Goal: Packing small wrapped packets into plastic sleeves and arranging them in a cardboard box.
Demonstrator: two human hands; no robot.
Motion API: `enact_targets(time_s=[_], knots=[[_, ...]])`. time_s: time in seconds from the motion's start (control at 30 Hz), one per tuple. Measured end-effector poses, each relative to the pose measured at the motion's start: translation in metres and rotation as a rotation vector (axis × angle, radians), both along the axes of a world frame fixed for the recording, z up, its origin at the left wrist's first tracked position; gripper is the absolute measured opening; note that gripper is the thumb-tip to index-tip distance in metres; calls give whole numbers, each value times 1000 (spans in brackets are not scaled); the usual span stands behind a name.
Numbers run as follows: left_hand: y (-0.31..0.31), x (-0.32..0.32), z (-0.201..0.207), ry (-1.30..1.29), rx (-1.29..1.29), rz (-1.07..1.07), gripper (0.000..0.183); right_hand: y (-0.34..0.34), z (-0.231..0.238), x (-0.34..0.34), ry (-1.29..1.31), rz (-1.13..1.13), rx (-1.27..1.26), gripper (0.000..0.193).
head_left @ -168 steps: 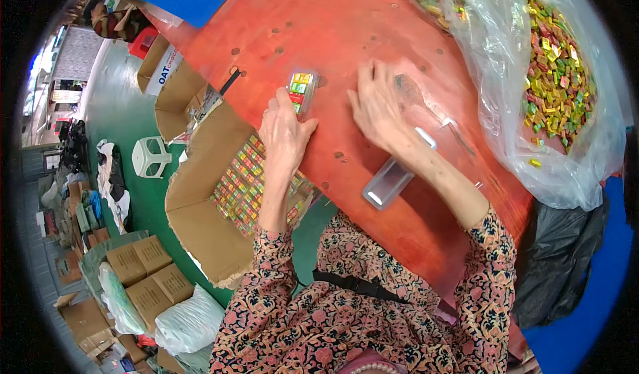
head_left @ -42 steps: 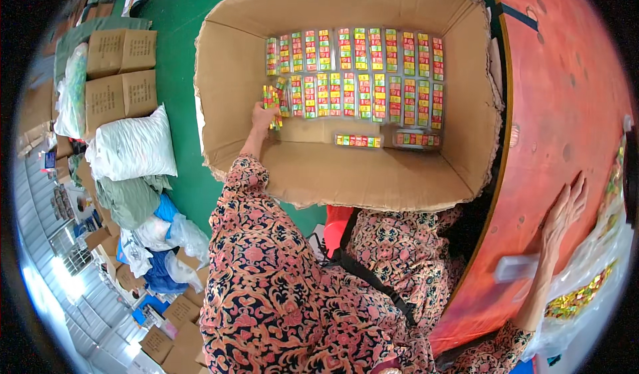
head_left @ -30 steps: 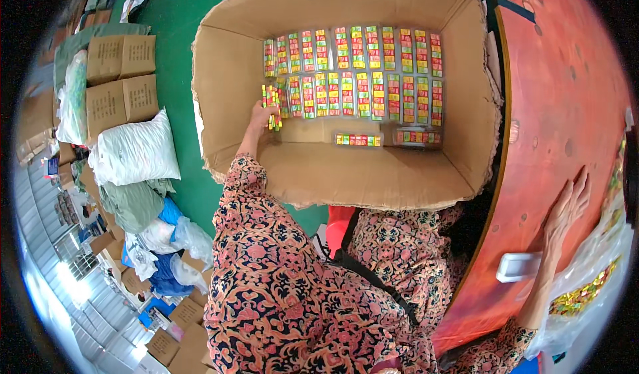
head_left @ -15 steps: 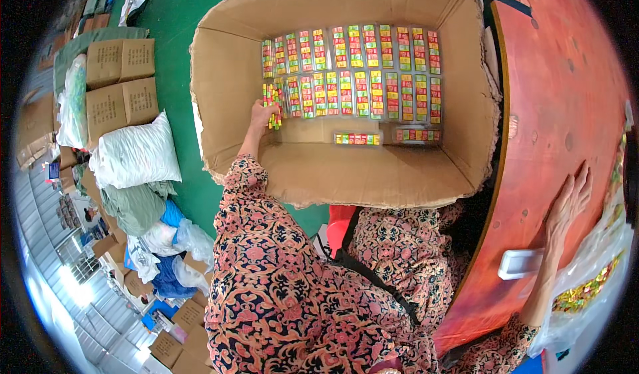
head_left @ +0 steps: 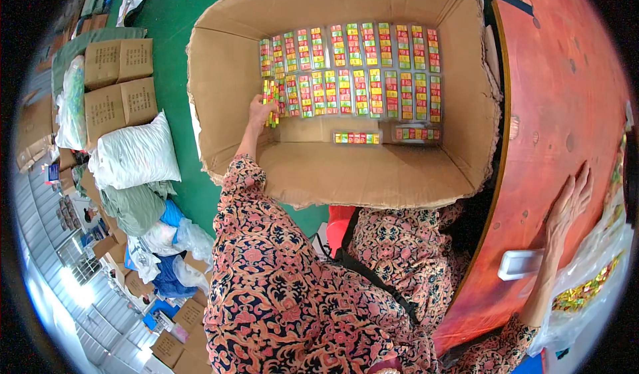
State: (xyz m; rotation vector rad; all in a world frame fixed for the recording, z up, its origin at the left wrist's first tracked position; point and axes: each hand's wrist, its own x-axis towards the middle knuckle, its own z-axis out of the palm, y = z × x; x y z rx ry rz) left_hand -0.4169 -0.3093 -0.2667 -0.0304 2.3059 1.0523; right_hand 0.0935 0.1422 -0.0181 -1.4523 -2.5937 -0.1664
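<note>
The left hand (head_left: 259, 110) was closed around the near-left side of a clear-cased pack (head_left: 270, 98) of small red, yellow and green blocks, inside the left end of a large cardboard carton (head_left: 373, 178). Whether the fingers held only one pack could not be told. The pack looked light, with a thin, rather stiff case that would probably be smooth and a little slippery; a hard squeeze might dent or pop it. Its long sides seemed the best place for a grip.

Nearest, on the right, a clear plastic bag (head_left: 589, 287) of shiny coloured pieces lay on the red table (head_left: 539, 108), and a small translucent plastic box (head_left: 520, 265) lay just beside the right forearm. Farther on, the right hand (head_left: 568, 204) was spread on the tabletop, fingers extended, gripping nothing.

The carton's near wall rose between the person and the packs, so the left arm reached over it. Beyond that wall, two crosswise packs (head_left: 357, 138) lay apart from the rest. Farther in stood a near row of packs (head_left: 375, 94) and a far row of packs (head_left: 368, 44). The row's packs crowded the held one on its right and the carton's left wall stood close, leaving little finger room.

To the far left were a stuffed white sack (head_left: 133, 154) and stacked brown boxes (head_left: 116, 64).
</note>
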Motion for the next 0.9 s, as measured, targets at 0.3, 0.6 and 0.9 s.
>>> enact_targets(time_s=[0.3, 0.6, 0.9], knots=[[-1, -6, -5, 55, -109, -125, 42, -1, 1, 0, -2, -19, -11, 50], [-2, -5, -3, 73, -178, -61, 41, -4, 1, -3, 5, -23, -8, 50], [-13, 0, -15, 387, -456, -164, 41, 0, 1, -2, 1, 4, 16, 50]])
